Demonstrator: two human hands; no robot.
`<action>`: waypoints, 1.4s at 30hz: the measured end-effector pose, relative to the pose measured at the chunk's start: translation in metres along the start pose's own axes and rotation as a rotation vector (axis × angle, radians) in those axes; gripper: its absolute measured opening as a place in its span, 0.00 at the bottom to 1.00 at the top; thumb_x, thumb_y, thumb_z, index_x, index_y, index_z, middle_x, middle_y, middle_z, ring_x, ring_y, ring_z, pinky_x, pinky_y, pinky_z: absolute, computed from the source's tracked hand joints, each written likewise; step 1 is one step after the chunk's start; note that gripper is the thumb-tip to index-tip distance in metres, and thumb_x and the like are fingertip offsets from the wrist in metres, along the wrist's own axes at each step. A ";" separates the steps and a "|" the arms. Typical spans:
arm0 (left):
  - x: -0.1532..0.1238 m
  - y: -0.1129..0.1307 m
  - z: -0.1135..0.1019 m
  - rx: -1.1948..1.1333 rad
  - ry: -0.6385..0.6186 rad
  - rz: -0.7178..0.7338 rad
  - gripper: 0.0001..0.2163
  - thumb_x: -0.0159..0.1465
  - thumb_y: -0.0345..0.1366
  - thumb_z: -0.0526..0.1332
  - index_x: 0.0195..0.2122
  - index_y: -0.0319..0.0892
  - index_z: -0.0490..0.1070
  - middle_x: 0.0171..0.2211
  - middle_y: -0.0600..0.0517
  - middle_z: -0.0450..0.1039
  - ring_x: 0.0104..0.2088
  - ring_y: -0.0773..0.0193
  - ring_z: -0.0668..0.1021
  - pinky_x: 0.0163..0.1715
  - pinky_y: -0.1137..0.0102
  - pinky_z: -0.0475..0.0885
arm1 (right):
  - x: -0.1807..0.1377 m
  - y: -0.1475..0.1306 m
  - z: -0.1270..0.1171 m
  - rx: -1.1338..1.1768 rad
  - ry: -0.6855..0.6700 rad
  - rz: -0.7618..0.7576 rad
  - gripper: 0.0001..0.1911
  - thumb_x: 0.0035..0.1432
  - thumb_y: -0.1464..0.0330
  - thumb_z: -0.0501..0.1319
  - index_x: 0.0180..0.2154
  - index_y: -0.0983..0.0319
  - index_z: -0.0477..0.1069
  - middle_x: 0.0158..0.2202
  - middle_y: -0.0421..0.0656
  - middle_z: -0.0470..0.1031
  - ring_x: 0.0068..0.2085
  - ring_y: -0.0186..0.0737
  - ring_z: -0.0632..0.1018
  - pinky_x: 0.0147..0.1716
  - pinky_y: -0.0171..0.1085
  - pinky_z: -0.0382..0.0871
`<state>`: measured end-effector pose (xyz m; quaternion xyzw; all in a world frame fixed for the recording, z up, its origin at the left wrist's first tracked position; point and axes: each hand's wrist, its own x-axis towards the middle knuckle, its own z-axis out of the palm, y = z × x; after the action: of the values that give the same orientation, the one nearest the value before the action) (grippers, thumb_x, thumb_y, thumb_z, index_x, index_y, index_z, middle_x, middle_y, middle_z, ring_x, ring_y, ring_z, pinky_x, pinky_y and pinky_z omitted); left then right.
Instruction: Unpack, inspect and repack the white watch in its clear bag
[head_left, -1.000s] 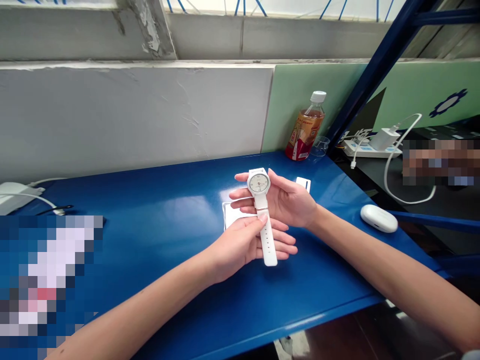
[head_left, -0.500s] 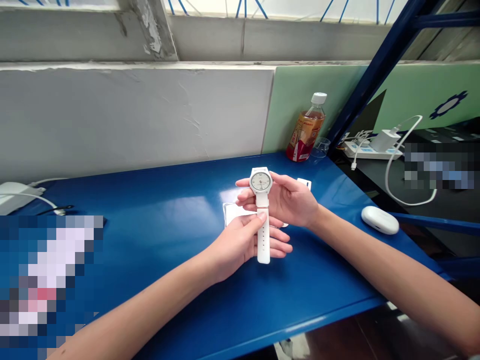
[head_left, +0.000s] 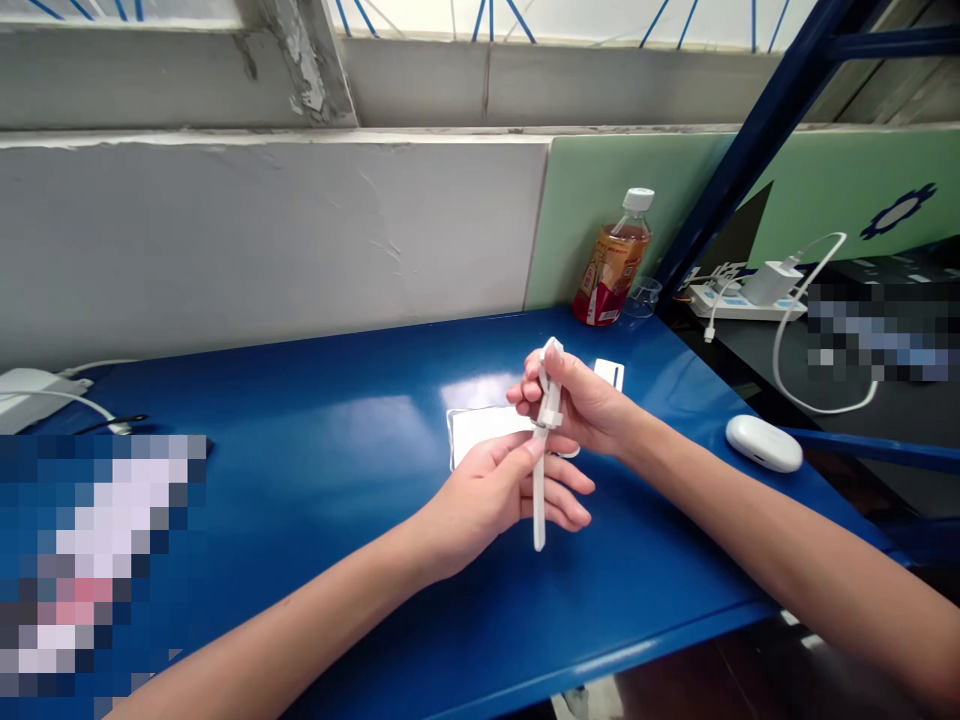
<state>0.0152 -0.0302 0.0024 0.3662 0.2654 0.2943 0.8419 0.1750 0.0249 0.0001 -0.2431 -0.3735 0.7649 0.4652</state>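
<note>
A white wristwatch [head_left: 552,390] is held upright above the blue desk [head_left: 315,520], turned edge-on so that its dial is hidden. My right hand [head_left: 589,395] grips it near the case, thumb at the top and fingers curled behind. Below, my left hand [head_left: 514,480] pinches the strap between thumb and index finger, while its other fingers stretch out to the right. The strap's free end hangs past those fingers. Behind the hands lies a flat white item [head_left: 480,432], partly covered by them. A small white card-like piece [head_left: 609,375] shows beyond my right wrist.
A drink bottle [head_left: 613,260] stands at the desk's back right corner beside a clear plastic piece [head_left: 643,296]. On the right lies a white rounded case [head_left: 763,444]. A power strip [head_left: 742,302] with cables sits past the blue post. White adapters and cords [head_left: 37,392] are at left.
The watch has turned from dial facing me to edge-on. My right hand's fingers have curled around it, and my left hand has shifted slightly right with the strap.
</note>
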 end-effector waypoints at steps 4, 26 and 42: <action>0.003 0.000 -0.004 0.006 0.015 0.077 0.16 0.67 0.46 0.63 0.38 0.33 0.75 0.31 0.45 0.78 0.28 0.62 0.81 0.34 0.68 0.76 | -0.005 -0.004 0.005 -0.008 -0.140 -0.015 0.16 0.57 0.56 0.68 0.43 0.58 0.78 0.42 0.43 0.83 0.50 0.41 0.81 0.55 0.42 0.70; -0.001 -0.009 -0.005 0.133 -0.050 -0.026 0.13 0.70 0.44 0.60 0.46 0.39 0.70 0.25 0.51 0.77 0.28 0.62 0.82 0.38 0.65 0.76 | -0.009 -0.011 0.002 -0.116 -0.294 0.093 0.19 0.68 0.61 0.58 0.58 0.55 0.69 0.52 0.44 0.80 0.53 0.45 0.80 0.53 0.46 0.73; 0.000 -0.004 -0.004 0.042 -0.035 0.056 0.16 0.65 0.43 0.66 0.44 0.33 0.73 0.40 0.39 0.80 0.41 0.52 0.83 0.45 0.60 0.77 | -0.006 -0.010 -0.001 -0.047 -0.240 0.081 0.17 0.68 0.66 0.56 0.56 0.62 0.72 0.53 0.47 0.79 0.52 0.41 0.80 0.56 0.41 0.72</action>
<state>0.0141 -0.0304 -0.0029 0.3962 0.2465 0.3059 0.8299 0.1839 0.0226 0.0072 -0.1754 -0.4340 0.7976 0.3804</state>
